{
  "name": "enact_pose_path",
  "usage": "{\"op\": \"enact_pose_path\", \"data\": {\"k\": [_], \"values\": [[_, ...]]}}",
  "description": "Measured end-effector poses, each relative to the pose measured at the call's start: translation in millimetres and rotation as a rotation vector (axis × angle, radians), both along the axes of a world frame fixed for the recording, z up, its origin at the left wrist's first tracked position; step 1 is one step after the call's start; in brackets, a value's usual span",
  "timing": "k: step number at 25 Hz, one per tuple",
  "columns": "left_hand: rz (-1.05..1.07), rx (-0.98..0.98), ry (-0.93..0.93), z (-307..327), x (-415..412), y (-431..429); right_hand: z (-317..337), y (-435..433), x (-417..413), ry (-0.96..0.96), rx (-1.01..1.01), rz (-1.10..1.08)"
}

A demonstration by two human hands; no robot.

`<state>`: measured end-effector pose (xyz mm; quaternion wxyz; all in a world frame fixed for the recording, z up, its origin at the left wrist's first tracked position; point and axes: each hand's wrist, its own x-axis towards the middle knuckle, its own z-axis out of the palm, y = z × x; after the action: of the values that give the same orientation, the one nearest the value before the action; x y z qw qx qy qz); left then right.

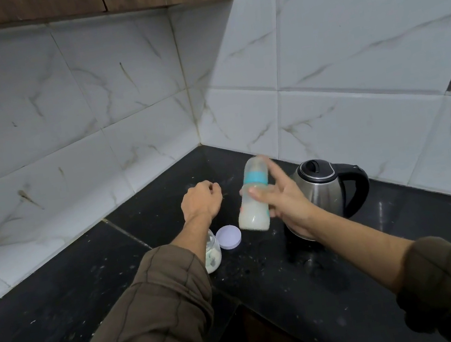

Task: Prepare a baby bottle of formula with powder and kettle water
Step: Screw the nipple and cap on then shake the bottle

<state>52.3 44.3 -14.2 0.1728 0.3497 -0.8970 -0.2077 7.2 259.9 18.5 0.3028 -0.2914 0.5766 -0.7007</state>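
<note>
Left sleeve (152,313) half-hides powder jar (214,256) (lid (229,237) beside); left grip (201,201) curled empty, right grip (284,200) clamps bottle (254,214) before kettle (326,185).

Dim, cool light, the left wall (35,117) in shadow, the bottle (254,178) motion-blurred, edges bowed
</note>
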Motion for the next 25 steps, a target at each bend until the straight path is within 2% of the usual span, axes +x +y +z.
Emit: {"op": "enact_pose_path", "data": {"k": [2,3,6,8,12,13,15,17,18,20,23,25], "values": [[0.000,0.007,0.000,0.1,0.5,-0.9,1.3,-5.6,-7.6,-0.094,-0.107,-0.166],[0.000,0.009,-0.001,0.2,0.6,-1.2,-1.1,-5.6,-8.1,-0.093,-0.097,-0.171],[-0.001,0.004,-0.011,-2.1,1.2,-1.7,-7.3,3.8,4.4,0.038,0.151,0.087],[-0.002,0.003,-0.012,-2.9,2.4,-0.8,-13.9,6.2,6.6,0.071,0.226,0.143],[0.001,0.008,-0.003,-3.3,3.0,-3.0,-10.5,-7.4,-12.4,-0.189,0.036,-0.244],[-0.002,0.001,-0.005,-3.1,2.9,-2.3,-12.1,-10.3,-16.8,-0.238,0.042,-0.274],[-0.003,-0.007,-0.007,-3.6,1.8,-0.2,-12.6,-9.7,-13.2,-0.233,0.199,-0.155],[-0.004,-0.009,-0.008,-4.0,1.0,2.1,-14.7,-6.8,-3.5,-0.132,0.415,0.064],[-0.003,-0.006,-0.008,-4.0,0.6,3.4,-17.0,-6.7,-2.6,-0.093,0.458,0.125],[-0.003,-0.002,-0.005,-5.3,-0.4,3.8,-17.3,-10.9,-6.8,-0.126,0.404,0.064],[-0.010,0.001,-0.003,-5.8,-1.2,5.0,-13.1,-20.6,-22.3,-0.296,0.267,-0.156],[-0.015,0.012,0.003,-7.1,-2.8,5.0,-14.9,-22.3,-19.0,-0.297,0.309,-0.121]]}}
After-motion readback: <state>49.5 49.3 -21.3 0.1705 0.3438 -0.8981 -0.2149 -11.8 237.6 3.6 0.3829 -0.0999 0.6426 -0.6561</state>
